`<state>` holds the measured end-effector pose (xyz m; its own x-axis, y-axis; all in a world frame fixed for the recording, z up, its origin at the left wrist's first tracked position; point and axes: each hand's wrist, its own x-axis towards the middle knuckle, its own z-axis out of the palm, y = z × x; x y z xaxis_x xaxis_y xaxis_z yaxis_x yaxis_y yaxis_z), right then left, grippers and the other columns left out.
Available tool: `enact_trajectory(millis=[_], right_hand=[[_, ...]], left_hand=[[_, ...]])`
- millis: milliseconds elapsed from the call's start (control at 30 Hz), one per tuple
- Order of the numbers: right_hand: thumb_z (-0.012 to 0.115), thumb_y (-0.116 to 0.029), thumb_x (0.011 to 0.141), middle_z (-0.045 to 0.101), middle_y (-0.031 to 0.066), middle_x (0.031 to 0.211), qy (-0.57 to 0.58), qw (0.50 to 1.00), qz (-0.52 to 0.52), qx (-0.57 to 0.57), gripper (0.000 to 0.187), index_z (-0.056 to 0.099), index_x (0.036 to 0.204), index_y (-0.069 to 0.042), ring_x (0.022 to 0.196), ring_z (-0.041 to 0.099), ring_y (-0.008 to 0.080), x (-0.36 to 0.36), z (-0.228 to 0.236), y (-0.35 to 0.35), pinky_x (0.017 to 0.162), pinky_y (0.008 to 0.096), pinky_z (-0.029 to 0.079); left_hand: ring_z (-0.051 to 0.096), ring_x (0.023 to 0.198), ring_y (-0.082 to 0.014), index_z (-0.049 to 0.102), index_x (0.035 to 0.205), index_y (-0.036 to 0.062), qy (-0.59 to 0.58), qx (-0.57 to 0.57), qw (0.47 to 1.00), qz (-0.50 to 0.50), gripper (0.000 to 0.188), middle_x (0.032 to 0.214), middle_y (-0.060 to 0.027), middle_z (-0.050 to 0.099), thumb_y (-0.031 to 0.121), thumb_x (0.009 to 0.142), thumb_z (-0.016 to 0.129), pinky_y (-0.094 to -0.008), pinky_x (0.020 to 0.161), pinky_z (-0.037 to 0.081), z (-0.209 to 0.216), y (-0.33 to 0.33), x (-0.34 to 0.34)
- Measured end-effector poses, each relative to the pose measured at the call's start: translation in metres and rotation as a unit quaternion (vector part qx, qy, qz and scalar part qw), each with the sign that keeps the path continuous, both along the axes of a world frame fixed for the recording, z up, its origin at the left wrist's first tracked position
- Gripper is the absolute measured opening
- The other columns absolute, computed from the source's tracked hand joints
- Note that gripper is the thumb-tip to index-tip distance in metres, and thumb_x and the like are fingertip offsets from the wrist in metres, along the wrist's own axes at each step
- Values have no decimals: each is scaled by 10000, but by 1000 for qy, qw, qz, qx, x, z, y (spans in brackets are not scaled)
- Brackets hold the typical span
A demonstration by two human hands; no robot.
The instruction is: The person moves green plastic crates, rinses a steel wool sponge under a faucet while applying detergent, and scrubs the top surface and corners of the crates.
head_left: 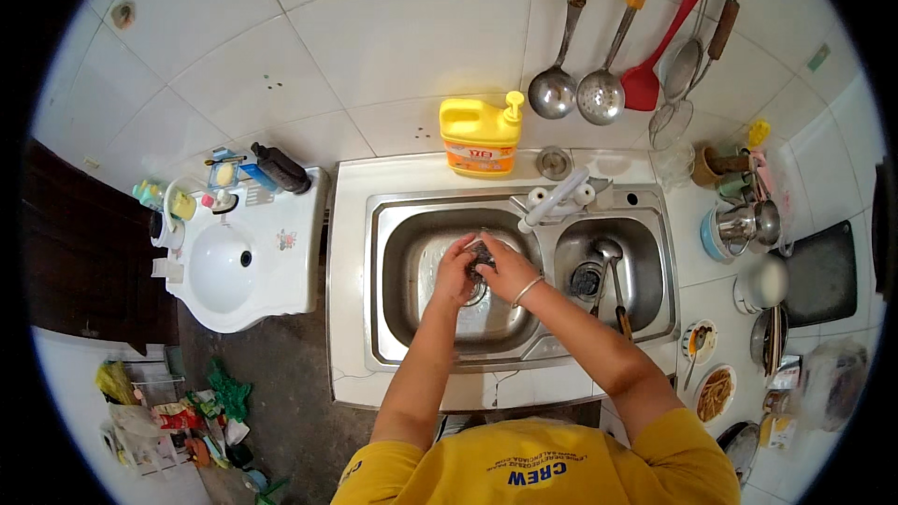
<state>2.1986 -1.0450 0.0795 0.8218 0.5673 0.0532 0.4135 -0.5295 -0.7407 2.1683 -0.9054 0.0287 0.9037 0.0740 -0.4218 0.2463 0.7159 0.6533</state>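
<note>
honestly, this looks like mid-job at the sink to me. the dark clump (484, 262) sits between the person's hands, over the left basin (400, 295), so i'd call the handling of it unfinished. left hand (454, 273) and right hand (510, 271) are close together, fingers curled in around the clump from both sides. can't tell how hard they squeeze, since the fingers hide most of it. nothing visible proves anything is finished. a metal ladle (609, 250) and a wooden-handled utensil (621, 320) lie in the right basin (647, 257), untouched by either hand; can't tell if they're clean or waiting their turn.

texture-wise, the clump reads dark, rough and maybe wiry, but it's too small and covered to say what it's made of. both basins are shiny steel with rounded corners, set in a pale, smooth counter (348, 271). pale streaks on the left basin's floor could be suds, water or just glare. the faucet (558, 198) is whitish with a long slim spout angled toward the left basin; can't make out a stream. behind it all, a glossy yellow plastic jug (479, 136) with a pump top stands by the slick tiled wall (412, 47).
</note>
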Motion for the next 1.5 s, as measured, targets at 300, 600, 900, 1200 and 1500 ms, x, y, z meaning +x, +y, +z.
enact_trajectory(millis=[300,600,900,1200,1500], right_hand=[[486,-187,853,623,180,938,-177,972,31,-151,226,608,980,-46,852,593,345,90,163,38,764,430,475],[565,-148,791,632,121,1082,-186,886,33,-423,254,659,1019,-86,1004,610,254,204,156,99,808,371,488],[587,-280,812,631,146,1042,-245,894,118,-356,308,628,1032,-68,971,608,293,162,210,87,806,390,489],[599,-332,799,603,206,1039,-160,937,180,-252,389,608,1006,-3,990,567,343,86,200,100,843,410,449],[621,-385,772,623,229,901,-146,920,178,-317,437,632,884,37,849,603,348,3,200,114,770,393,470]], left_hand=[[543,1001,-170,547,1144,12,-3,258,965,41,371,1107,-78,573,-48,781,495,-283,845,444,18,35,-25],[559,968,-163,576,1100,6,10,304,948,90,348,1051,-75,599,-49,760,525,-274,855,434,32,26,-67],[568,958,-163,580,1094,13,-109,266,940,182,346,1027,-77,608,-32,757,523,-269,856,435,101,19,-80],[609,880,-216,607,1052,22,84,437,884,142,318,968,-110,637,-34,751,520,-320,782,478,-9,16,-119],[596,761,-169,551,1116,41,31,7,970,242,316,977,-80,592,-31,822,461,-300,603,520,36,35,-215]])
